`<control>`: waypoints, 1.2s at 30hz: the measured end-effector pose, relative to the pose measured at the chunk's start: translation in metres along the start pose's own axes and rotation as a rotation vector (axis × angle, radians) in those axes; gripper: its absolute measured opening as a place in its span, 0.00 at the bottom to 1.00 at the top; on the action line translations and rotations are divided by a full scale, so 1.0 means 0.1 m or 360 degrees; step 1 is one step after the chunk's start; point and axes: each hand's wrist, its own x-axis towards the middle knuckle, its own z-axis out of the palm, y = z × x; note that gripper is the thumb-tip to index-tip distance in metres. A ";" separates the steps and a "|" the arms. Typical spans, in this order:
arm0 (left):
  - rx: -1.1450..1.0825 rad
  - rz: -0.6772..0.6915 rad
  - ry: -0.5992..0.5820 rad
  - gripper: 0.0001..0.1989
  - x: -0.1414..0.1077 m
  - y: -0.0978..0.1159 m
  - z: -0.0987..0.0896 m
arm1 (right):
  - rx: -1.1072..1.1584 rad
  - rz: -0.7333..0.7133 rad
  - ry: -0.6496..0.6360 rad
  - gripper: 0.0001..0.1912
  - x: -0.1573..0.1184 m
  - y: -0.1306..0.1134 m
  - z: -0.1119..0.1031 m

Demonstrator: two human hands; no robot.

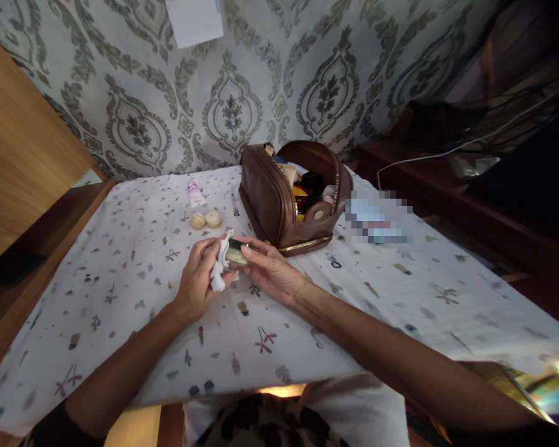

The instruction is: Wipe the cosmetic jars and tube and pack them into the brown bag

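Note:
Near the middle of the patterned white cloth, my right hand (272,270) grips a small jar (236,253) with a dark green lid and a pale body. My left hand (200,273) holds a crumpled white tissue (218,267) against the jar's left side. Just beyond my hands stands an unzipped brown bag (272,205), filled with small items. Two small round cream-coloured pieces (205,220) lie behind my left hand, and a pink and white tube (195,194) is farther back.
A blurred light-blue packet (377,217) lies right of the bag. Wooden furniture (32,149) borders the left side. On the right, a white cable (428,156) crosses a dark reddish shelf. The patterned wall rises behind the cloth-covered table (135,248).

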 end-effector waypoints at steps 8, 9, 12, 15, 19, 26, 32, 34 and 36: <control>0.0125 0.0185 0.0083 0.30 0.02 0.07 -0.07 | 0.0190 0.0085 -0.0064 0.20 0.00 0.00 0.01; 0.0151 0.0230 0.0071 0.29 0.03 0.08 -0.09 | 0.0204 0.0081 -0.0054 0.20 0.00 0.00 0.02; 0.0183 0.0311 0.0041 0.29 0.03 0.10 -0.11 | 0.0223 0.0091 -0.0040 0.19 -0.01 0.00 0.02; 0.0140 0.0282 0.0050 0.29 0.03 0.09 -0.11 | 0.0236 0.0160 -0.0069 0.20 -0.03 -0.02 0.03; 0.0075 0.0163 0.0079 0.27 0.03 0.06 -0.08 | 0.0232 0.0281 -0.0143 0.21 -0.04 -0.02 0.01; -0.0054 0.0053 0.0123 0.21 0.04 0.08 -0.07 | 0.0261 0.0317 -0.0160 0.19 -0.04 -0.05 0.01; -0.0056 0.0157 0.0208 0.27 0.03 0.05 -0.05 | 0.0386 0.0404 -0.0103 0.21 -0.04 -0.05 0.00; -0.0012 0.0194 0.0179 0.28 0.03 0.04 -0.05 | 0.0428 0.0397 -0.0079 0.19 -0.04 -0.05 -0.01; 0.0065 0.0205 0.0127 0.27 0.02 0.05 -0.07 | 0.0462 0.0385 -0.0043 0.16 -0.03 -0.06 -0.01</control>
